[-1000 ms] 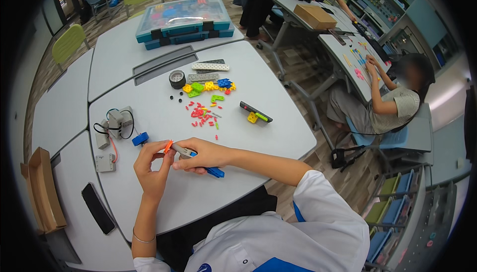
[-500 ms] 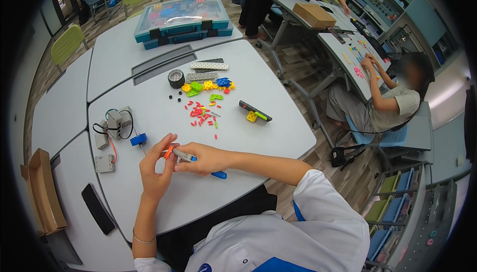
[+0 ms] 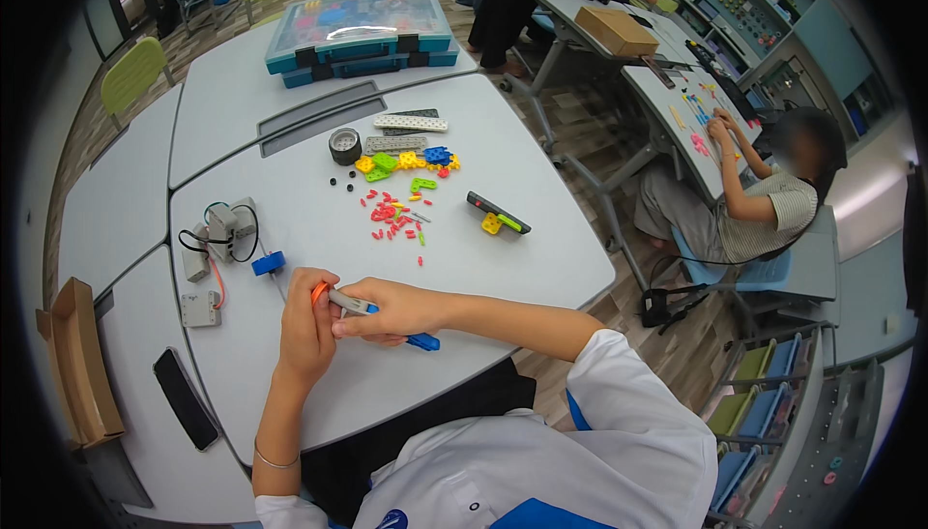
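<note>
Just above the near side of the table, my left hand (image 3: 304, 331) is closed on a small orange piece (image 3: 319, 291), whose exact shape is partly hidden by the fingers. My right hand (image 3: 401, 307) grips a pair of pliers (image 3: 350, 304) with a grey head and blue handles; one handle end pokes out below the palm. The pliers' tip meets the orange piece at my left fingers. Left of my hands lies a blue wheel (image 3: 269, 263) on a thin grey rod, beside grey electric blocks (image 3: 228, 231) joined by black and red wires.
Red pegs (image 3: 389, 212) lie scattered beyond my hands, with coloured connector blocks (image 3: 411, 160), grey beams and a black tyre (image 3: 345, 146) behind. A dark device (image 3: 498, 212) leans at the right. A teal parts case (image 3: 362, 36) stands far back; a phone (image 3: 186, 398) lies left.
My left fingers, raised and spread before, have curled around the orange piece. The pliers stay in my right hand, almost in the same place.
</note>
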`<state>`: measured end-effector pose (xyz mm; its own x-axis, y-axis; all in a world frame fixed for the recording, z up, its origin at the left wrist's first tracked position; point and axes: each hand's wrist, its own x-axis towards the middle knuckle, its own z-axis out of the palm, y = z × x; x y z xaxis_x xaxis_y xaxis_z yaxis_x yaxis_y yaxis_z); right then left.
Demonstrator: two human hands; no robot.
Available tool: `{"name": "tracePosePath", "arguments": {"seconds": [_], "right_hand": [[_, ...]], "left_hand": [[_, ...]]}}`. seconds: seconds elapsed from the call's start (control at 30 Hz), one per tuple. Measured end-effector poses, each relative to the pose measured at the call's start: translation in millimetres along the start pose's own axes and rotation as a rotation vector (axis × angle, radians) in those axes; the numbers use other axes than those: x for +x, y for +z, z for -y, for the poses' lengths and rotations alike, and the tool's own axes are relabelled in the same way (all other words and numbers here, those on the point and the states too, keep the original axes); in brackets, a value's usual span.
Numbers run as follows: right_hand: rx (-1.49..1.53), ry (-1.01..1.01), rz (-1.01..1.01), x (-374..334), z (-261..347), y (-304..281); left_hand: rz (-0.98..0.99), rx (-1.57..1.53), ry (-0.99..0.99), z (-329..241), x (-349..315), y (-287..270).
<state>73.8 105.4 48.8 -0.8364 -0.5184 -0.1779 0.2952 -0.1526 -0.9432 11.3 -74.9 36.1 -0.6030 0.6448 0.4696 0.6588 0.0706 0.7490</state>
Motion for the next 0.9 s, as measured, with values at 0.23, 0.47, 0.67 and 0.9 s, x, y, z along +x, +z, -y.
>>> {"name": "tracePosePath", "arguments": {"seconds": [0.23,0.47,0.67,0.9], "right_hand": [[-0.094,-0.016,-0.043,0.2,3.2,-0.4],[-0.420,-0.317,-0.176,1.4,-19.6,-8.8],[-0.142,0.032,-0.194,-12.7,12.2,-14.2],[-0.269,0.076,-0.023,-12.8,5.9,-6.0]], "left_hand": [[-0.030,0.045,-0.006,-5.0,3.1,0.9],[-0.346,-0.052,-0.210,27.6,2.7,-42.6],[-0.134,-0.095,-0.189,5.7,0.7,-22.1],[0.115,-0.647,-0.458,-2.6,3.9,-18.3]]}}
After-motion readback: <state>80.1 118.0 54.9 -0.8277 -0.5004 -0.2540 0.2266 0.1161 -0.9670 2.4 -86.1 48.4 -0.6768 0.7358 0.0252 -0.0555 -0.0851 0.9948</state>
